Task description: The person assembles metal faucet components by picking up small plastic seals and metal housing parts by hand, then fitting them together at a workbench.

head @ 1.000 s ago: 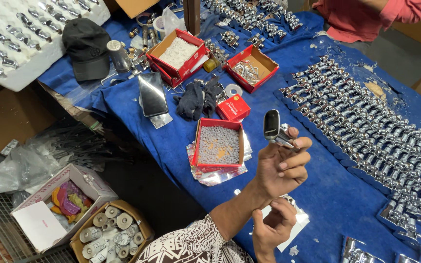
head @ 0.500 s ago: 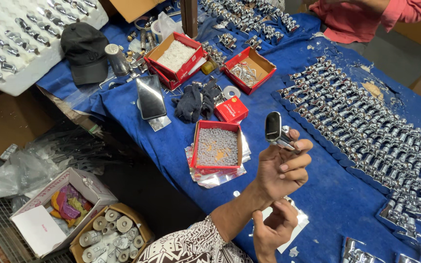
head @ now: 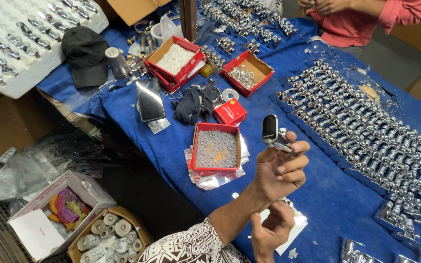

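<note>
While a chrome tap part (head: 273,134) is held up above the blue table (head: 327,204), it is pinched between the thumb and fingers of the left hand (head: 279,171), fingers curled shut around its lower end, dark oval face turned toward the camera. Below it, the right hand (head: 272,233) is kept low near a white paper sheet (head: 296,229), fingers loosely bent; whether anything is gripped cannot be told. Just left of the raised part, a red tray of small grey pieces (head: 216,148) is set on foil packets. Farther back, 2 more red boxes (head: 175,61) (head: 247,73), a small red carton (head: 230,112), dark gloves (head: 194,103), a phone (head: 150,99) and a black cap (head: 85,53) are seen. Rows of chrome fittings (head: 361,129) are laid across the right side. Another person's pink sleeve (head: 391,14) is seen at the far edge.
</note>
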